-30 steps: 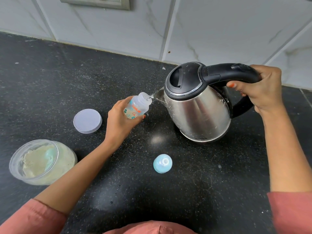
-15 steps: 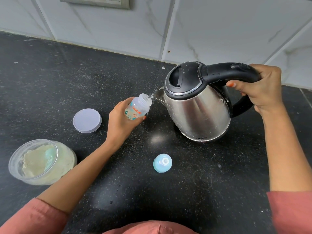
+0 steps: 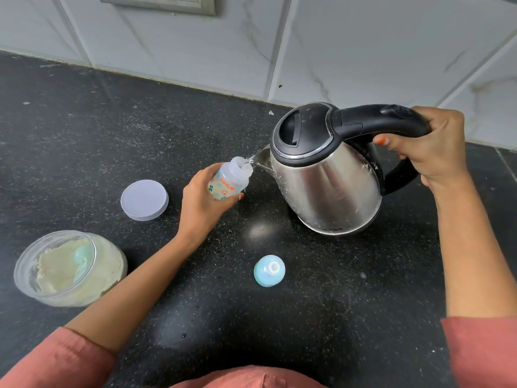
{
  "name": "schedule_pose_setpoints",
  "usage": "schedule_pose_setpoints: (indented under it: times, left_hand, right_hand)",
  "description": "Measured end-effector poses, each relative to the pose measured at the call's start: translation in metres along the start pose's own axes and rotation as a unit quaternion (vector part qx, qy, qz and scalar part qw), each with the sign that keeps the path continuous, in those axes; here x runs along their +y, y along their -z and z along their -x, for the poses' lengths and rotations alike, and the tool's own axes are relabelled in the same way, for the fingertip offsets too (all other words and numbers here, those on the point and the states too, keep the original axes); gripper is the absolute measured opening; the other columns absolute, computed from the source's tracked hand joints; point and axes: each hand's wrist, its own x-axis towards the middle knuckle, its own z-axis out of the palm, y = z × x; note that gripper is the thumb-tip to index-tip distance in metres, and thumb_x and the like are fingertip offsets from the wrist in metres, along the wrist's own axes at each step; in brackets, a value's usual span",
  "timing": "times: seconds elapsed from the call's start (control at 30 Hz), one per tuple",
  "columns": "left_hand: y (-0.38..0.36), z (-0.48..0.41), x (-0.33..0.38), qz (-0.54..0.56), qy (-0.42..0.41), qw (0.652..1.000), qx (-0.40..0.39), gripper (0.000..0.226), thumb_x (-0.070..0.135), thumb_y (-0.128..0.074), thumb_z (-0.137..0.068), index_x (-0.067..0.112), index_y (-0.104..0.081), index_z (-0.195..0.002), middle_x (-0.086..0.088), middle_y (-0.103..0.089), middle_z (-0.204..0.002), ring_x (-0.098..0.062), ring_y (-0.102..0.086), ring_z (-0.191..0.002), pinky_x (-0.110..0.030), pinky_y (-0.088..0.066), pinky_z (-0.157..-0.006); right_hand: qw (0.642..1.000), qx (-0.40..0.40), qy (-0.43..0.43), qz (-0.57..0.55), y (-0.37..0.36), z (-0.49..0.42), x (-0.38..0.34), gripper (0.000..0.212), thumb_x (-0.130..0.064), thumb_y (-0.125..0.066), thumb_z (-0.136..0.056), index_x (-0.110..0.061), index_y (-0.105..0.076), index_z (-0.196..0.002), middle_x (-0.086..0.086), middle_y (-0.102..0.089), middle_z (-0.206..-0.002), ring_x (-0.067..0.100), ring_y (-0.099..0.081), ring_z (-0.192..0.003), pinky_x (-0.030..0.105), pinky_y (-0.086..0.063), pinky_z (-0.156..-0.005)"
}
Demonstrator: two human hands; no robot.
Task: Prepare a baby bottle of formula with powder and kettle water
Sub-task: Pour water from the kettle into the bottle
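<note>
My left hand (image 3: 200, 201) grips a small clear baby bottle (image 3: 229, 180) with printed markings, tilted with its open neck toward the kettle spout. My right hand (image 3: 432, 148) holds the black handle of a steel kettle (image 3: 327, 177), which is tipped to the left. A thin stream of water runs from the spout into the bottle's mouth. The bottle's blue teat cap (image 3: 269, 270) lies on the black counter nearer to me. An open clear jar of pale formula powder (image 3: 70, 268) with a light blue scoop inside stands at the left.
The jar's lilac lid (image 3: 144, 200) lies flat on the counter (image 3: 98, 121) left of my left hand. A tiled wall (image 3: 335, 46) rises behind the counter, with a switch plate at its top left. Water droplets speckle the counter near me.
The kettle stays tipped and the water keeps running into the bottle. Both hands hold nearly the same place.
</note>
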Motion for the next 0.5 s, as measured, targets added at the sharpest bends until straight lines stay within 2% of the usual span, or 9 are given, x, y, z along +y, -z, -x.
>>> schedule_pose_setpoints:
  times: [0.2,0.3,0.4,0.43,0.5]
  left_hand:
    - [-0.0038,-0.0007,-0.0026,0.011,-0.001,1.000,0.000,0.059,0.016,-0.082,-0.065,0.017,-0.057,-0.118,0.011,-0.056,-0.109,-0.006,-0.051,-0.100,-0.018,-0.038,-0.086]
    - [-0.0049,-0.0013,-0.0040,0.017,0.001,1.000,-0.004,0.060,0.016,-0.082,-0.065,0.018,-0.056,-0.119,0.011,-0.056,-0.111,-0.007,-0.051,-0.103,-0.020,-0.039,-0.088]
    - [-0.0052,-0.0016,-0.0051,0.023,0.001,1.000,-0.005,0.060,0.016,-0.082,-0.065,0.018,-0.056,-0.119,0.011,-0.056,-0.112,-0.008,-0.052,-0.105,-0.022,-0.040,-0.089]
    - [-0.0051,-0.0016,-0.0052,0.025,0.002,1.000,-0.006,0.059,0.016,-0.082,-0.065,0.018,-0.056,-0.119,0.011,-0.056,-0.111,-0.008,-0.051,-0.105,-0.022,-0.040,-0.090]
    - [-0.0049,-0.0013,-0.0048,0.032,0.003,0.999,-0.006,0.058,0.016,-0.082,-0.066,0.018,-0.055,-0.118,0.012,-0.056,-0.111,-0.007,-0.051,-0.104,-0.022,-0.040,-0.089]
  right_hand:
    - [1.000,-0.002,0.000,-0.004,-0.0023,-0.0001,-0.0020,0.027,-0.063,-0.075,-0.052,-0.043,-0.068,-0.070,-0.024,-0.060,-0.053,-0.003,-0.050,-0.045,0.008,-0.035,-0.045]
    - [1.000,-0.004,-0.005,-0.014,-0.0040,-0.0001,-0.0031,0.041,-0.062,-0.075,-0.053,-0.032,-0.069,-0.081,-0.024,-0.060,-0.054,-0.003,-0.051,-0.047,0.008,-0.035,-0.046]
    - [1.000,-0.002,-0.008,-0.011,-0.0042,-0.0009,-0.0022,0.037,-0.063,-0.075,-0.051,-0.036,-0.070,-0.076,-0.023,-0.061,-0.054,-0.003,-0.050,-0.046,0.009,-0.035,-0.045]
    - [1.000,0.000,-0.009,-0.014,-0.0046,-0.0010,-0.0014,0.042,-0.063,-0.075,-0.051,-0.033,-0.071,-0.080,-0.023,-0.060,-0.053,-0.002,-0.049,-0.045,0.009,-0.034,-0.045]
    - [1.000,0.005,-0.007,-0.021,-0.0042,-0.0010,-0.0002,0.061,-0.062,-0.076,-0.051,-0.015,-0.067,-0.088,-0.022,-0.059,-0.052,-0.002,-0.047,-0.044,0.010,-0.033,-0.044]
